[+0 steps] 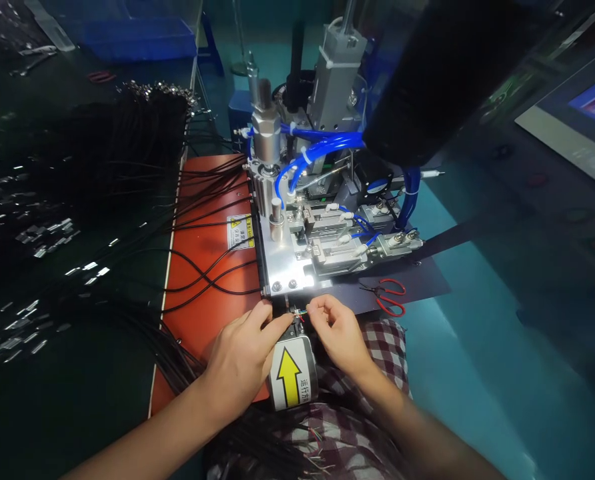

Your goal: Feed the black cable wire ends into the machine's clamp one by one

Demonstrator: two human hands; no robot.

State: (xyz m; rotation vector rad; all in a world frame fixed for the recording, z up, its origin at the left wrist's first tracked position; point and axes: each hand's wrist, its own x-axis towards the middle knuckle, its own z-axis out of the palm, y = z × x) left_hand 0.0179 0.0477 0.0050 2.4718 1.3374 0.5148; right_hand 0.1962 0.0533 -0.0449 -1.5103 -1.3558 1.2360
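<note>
Thin coloured wires stretch between my two hands at the front of a metal machine. My left hand is closed, with thumb and forefinger pinched at the left end of the wires. On the right side, my right hand pinches the wires' other end between thumb and fingertips. Just below them is a white cylinder with a yellow arrow. What lies inside my left palm is hidden.
Red-handled scissors lie on the dark plate right of my hands. Black cables cross the orange surface at left. Blue tubes and a large dark cylinder are behind. More cables rest on the checked cloth.
</note>
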